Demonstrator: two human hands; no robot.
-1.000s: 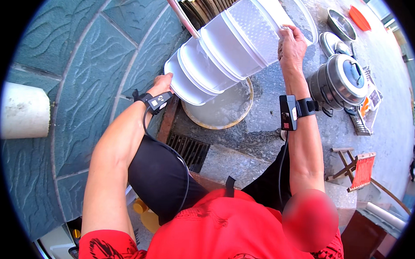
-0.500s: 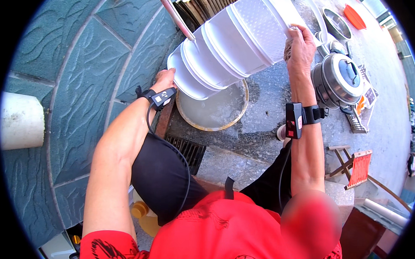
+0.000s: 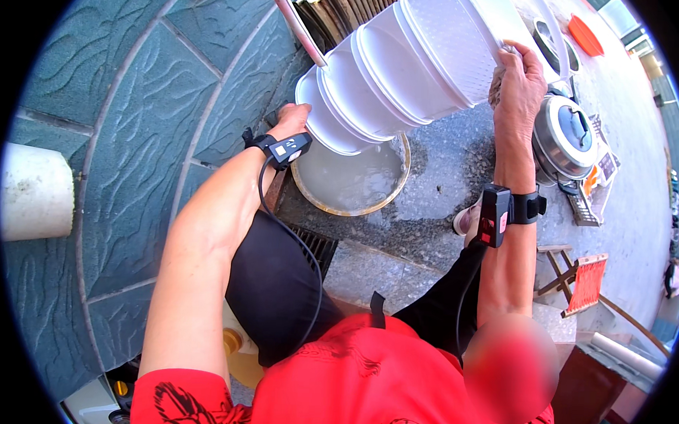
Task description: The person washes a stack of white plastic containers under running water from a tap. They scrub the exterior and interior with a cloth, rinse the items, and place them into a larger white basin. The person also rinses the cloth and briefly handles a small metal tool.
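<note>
A white plastic tiered rack with several curved compartments lies tilted in front of me, its lower left end above a round basin of cloudy water. My left hand is closed on the rim at that lower end, fingers partly hidden behind it. Over at the rack's upper right side, my right hand is closed around a wadded brownish cloth and touches the rack's edge. A pinkish pipe comes down to the rack's left side.
Right of my right forearm stand a lidded steel pot and a grey crate. Farther back is a red basin. A folding stool stands lower right, a floor grate by my left knee, and a white bucket far left.
Both hands and the rack have shifted to the right in the picture. The left hand keeps its grip on the rim, and the right hand still holds the cloth at the rack's side.
</note>
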